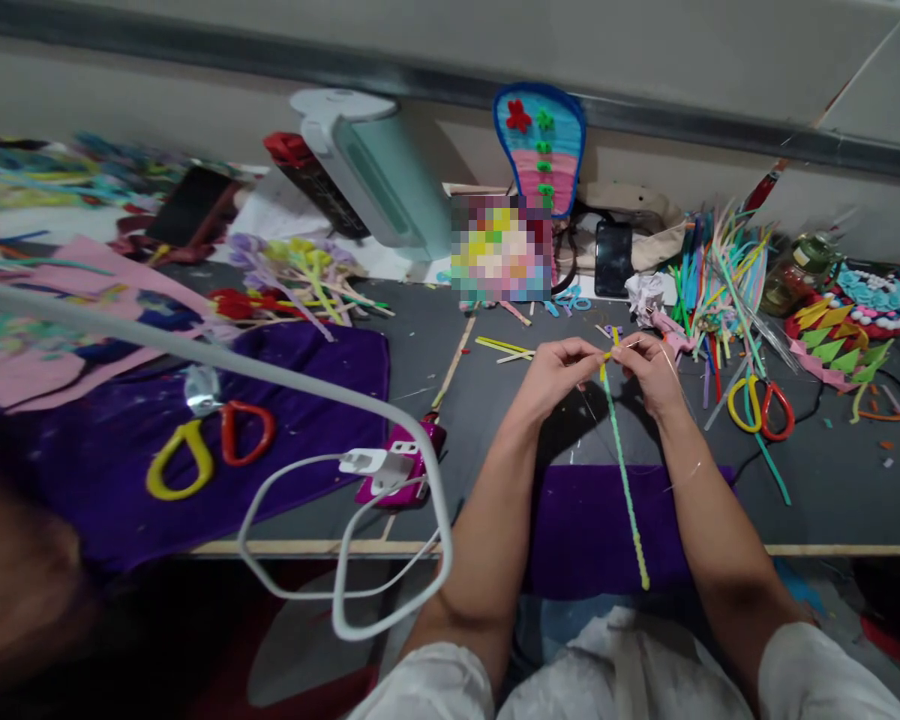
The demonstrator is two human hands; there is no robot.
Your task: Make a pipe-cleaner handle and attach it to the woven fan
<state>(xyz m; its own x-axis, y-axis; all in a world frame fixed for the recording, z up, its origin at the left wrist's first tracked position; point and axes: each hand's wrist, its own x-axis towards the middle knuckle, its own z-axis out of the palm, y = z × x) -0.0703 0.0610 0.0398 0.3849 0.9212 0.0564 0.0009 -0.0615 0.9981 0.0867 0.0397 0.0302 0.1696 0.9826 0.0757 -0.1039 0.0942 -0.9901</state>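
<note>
- Stem, fuzzy, green w/ yellow lower end (624,470): top at the fingertips, long axis running twd. approx. 5:30, betw. the 2 forearms (clock centred on the pinch; 12 = away from the wearer).
- Yellow strip (615,338): at the stem's top, approx. upright, free end twd. 12 o'clock. Key relation: strip & stem meet at the pinch, nearly in line; the stem's top lies a bit nearer the L hand.
- L hand (559,372): thumb & forefinger pinched tog. on the strip; forearm enters from 7 o'clock.
- R hand (649,370): fingertips likewise clamped on the strip, just beside the L fingertips; forearm enters from 5 o'clock. Which finger bears on which part: too small to tell.
- Purple cloth (570,530): 6 o'clock, behind the stem's lower part in this view; contact cannot be told.
- Scissors, yellow/red handles (762,408): betw. 3 & 4 o'clock, apart from the R hand.
- Bundle of loose stems (712,290): 2 o'clock.
- Writing: dark bottle w/ red cap (319,185), 10 o'clock, bears pale script, illegible. Jar (799,265), approx. 2 o'clock, farther out than the bundle, shows a pale patch, poss. a label, unreadable. Phone (613,260), 12 o'clock: dark face, no brand legible.
- Pixelated patch (501,248), betw. 10 & 11 o'clock: contents masked, any lettering lost.
</note>
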